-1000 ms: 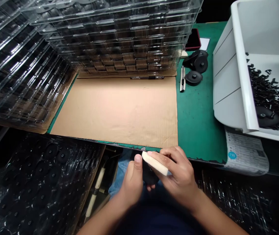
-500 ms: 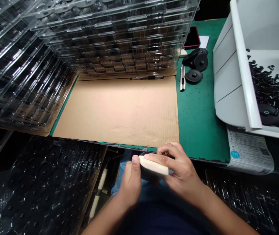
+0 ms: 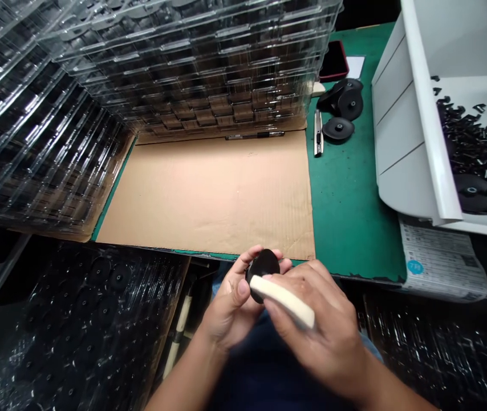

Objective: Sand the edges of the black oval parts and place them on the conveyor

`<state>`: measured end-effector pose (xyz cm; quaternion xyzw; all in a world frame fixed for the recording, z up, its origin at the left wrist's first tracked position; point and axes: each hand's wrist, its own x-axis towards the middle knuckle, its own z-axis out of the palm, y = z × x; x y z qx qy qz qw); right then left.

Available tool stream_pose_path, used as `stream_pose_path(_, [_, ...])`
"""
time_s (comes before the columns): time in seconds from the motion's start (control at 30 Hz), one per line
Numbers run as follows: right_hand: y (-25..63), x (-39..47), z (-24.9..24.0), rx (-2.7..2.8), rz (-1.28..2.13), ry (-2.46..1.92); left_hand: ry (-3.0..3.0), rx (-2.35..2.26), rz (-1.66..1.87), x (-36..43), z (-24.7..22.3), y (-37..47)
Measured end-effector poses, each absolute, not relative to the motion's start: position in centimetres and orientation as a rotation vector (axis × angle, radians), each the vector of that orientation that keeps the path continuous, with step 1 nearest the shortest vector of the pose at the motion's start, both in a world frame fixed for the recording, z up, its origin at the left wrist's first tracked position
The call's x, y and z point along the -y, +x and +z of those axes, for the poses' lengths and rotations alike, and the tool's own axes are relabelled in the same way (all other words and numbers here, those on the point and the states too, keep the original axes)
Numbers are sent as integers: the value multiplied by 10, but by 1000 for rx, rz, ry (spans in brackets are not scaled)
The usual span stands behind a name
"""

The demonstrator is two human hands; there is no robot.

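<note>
My left hand (image 3: 231, 302) is closed around the edge of a round black plastic disc (image 3: 264, 264), tilted up in front of my lap, just off the bench's near edge. Gripped in my right hand (image 3: 323, 311) is a cream-white pad (image 3: 284, 298), long and slightly curved, like a sponge or felt block. One end of the pad lies against the lower face of the disc. Part of the disc is hidden behind the pad and my fingers.
Stacks of clear plastic trays (image 3: 201, 68) stand at the back and left. Cardboard (image 3: 209, 194) covers the bench, with a pen (image 3: 254, 135) on it. Rightward lie a utility knife (image 3: 318, 134), black discs (image 3: 338, 129) and a white bin (image 3: 417, 114) of small black parts. A tray of discs (image 3: 72, 325) sits lower left.
The disc has turned from nearly flat to tilted up, with my left fingers now spread behind it. My right hand and the pad have shifted slightly right and down.
</note>
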<state>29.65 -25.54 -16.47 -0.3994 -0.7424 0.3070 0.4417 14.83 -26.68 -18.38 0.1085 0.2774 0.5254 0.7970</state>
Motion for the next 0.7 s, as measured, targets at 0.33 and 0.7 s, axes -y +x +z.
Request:
stream_pose_path(0.33, [300,252,-164,1949,678,-977,178,-621,1143,266,-185,148])
stream_pose_path(0.7, [332,263,-179,2127,692,-1043,56,-754,976,260,-184,134])
